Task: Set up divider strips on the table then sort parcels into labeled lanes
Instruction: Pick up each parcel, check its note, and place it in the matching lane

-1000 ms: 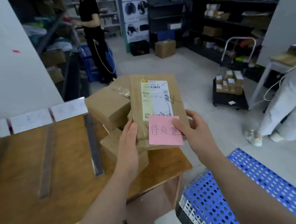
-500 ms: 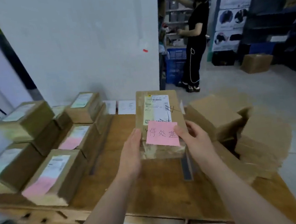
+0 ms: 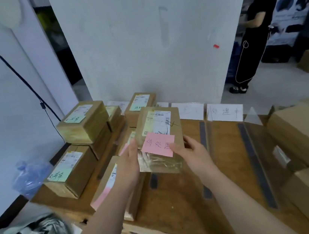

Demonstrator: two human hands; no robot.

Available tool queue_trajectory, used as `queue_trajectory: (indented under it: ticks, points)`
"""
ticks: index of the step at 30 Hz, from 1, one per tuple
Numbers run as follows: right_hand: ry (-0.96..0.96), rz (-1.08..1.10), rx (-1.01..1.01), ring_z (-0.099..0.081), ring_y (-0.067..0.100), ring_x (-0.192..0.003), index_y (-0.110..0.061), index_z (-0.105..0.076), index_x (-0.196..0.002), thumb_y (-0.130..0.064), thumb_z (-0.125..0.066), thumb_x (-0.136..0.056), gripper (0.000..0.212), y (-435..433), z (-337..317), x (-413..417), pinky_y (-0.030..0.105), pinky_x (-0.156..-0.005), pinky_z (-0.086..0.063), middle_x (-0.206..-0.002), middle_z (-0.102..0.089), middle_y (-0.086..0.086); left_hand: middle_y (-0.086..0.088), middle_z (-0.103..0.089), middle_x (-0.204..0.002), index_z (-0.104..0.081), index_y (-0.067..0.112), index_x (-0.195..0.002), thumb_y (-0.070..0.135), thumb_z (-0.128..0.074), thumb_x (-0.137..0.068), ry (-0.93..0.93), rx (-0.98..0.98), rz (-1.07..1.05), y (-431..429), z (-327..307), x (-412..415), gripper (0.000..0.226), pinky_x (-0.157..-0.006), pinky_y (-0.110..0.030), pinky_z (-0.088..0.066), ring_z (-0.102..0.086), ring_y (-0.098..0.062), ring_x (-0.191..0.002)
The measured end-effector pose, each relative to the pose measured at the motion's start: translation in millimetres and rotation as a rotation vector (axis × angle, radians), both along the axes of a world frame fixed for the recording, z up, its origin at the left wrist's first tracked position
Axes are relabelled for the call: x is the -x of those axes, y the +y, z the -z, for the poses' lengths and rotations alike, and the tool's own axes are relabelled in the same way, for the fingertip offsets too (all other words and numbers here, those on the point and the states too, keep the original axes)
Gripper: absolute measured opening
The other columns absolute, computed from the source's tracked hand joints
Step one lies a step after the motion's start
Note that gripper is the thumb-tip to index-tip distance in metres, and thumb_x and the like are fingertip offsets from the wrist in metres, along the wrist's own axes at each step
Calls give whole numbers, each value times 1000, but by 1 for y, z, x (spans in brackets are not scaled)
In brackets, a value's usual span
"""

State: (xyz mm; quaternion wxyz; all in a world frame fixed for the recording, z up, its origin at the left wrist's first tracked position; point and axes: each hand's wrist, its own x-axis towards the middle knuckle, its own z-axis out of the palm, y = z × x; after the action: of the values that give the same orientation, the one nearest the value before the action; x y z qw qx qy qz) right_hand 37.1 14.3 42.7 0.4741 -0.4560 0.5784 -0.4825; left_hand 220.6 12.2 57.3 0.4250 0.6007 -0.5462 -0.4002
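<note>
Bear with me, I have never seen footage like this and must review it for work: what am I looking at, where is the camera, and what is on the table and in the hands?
There is no machine here: a person works with bare hands, and the single picture comes from a wide-angle camera worn on their head, looking forward and down. The left hand and right hand hold a brown cardboard parcel by its sides above a wooden table; a pink handwritten note is stuck on its top. Along the table run dark divider strips, with white paper lane labels at its far edge. On the left, labelled brown parcels are stacked; on the right lie plain cardboard boxes.
</note>
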Motion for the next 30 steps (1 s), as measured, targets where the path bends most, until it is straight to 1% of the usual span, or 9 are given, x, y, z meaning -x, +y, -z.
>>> queue_trajectory:
  ticks: [3,6,8,12,16,20,22,26,30]
  points:
    - [3,-57,2,-60,-7,-95,-37,-53,-132,-45,-75,-77,60,-22,1,-18,10,-55,-48,-105,-62,-30,6,-71,-100,-70,25,-108,63,-18,-97,-23,-22,-53,-18,7,-20,65,-79,-27,-47,-63,-11,-95]
    - [3,-115,-26,-59,-4,-101,-34,-53,-131,-41,-76,-78,58,-43,7,-35,13,-63,-49,-108,-62,-27,7,-67,-74,-64,26,-76,59,-18,-99,-121,-8,-139,-38,14,-36,61,-59,-22,-39,-61,-6,-74]
    - [29,-149,-61,-60,-2,-101,-35,-56,-125,-42,-76,-77,53,-57,13,-46,15,-68,-50,-111,-64,-23,4,-67,-70,-61,23,-69,57,-21,-100,-158,-19,-180,-54,22,-48,61,-58,-26,-42,-63,-9,-71]
    - [56,-183,-106,-63,-10,-84,-41,-62,-103,-41,-76,-79,28,-79,33,-64,10,-58,-48,-98,-68,-25,-8,-63,-71,-53,14,-67,50,-26,-103,-207,-69,-185,-84,40,-70,57,-61,-33,-41,-58,-20,-69]
    - [99,-149,-117,-61,-1,-97,-36,-62,-118,-39,-76,-79,41,-97,46,-80,16,-68,-50,-100,-66,-26,-7,-55,-68,-46,14,-67,41,-27,-106,-262,-57,-133,-104,52,-85,51,-60,-32,-36,-50,-18,-66]
    - [140,-81,-118,-56,-10,-88,-33,-57,-129,-38,-76,-78,54,-111,56,-94,12,-58,-49,-88,-58,-35,-17,-61,-76,-51,4,-73,34,-30,-106,-246,-74,-69,-125,61,-99,49,-61,-33,-35,-51,-18,-67]
    - [141,-44,-136,-60,-4,-98,-34,-57,-129,-38,-78,-77,56,-113,63,-101,15,-64,-53,-92,-61,-32,-22,-62,-81,-53,-2,-81,31,-30,-106,-249,-87,-25,-135,64,-106,47,-62,-33,-34,-50,-20,-69]
    - [190,20,-162,-57,1,-106,-36,-54,-131,-37,-78,-76,61,-113,73,-115,26,-79,-55,-106,-63,-28,-7,-59,-70,-48,15,-69,27,-33,-106,-277,-93,32,-145,70,-117,43,-57,-26,-35,-52,-15,-66]
    - [193,61,-182,-57,-8,-92,-48,-52,-122,-34,-78,-77,54,-111,77,-122,11,-55,-51,-86,-62,-40,5,-60,-73,-50,23,-71,26,-32,-106,-288,-85,77,-147,70,-122,39,-57,-24,-35,-54,-15,-73]
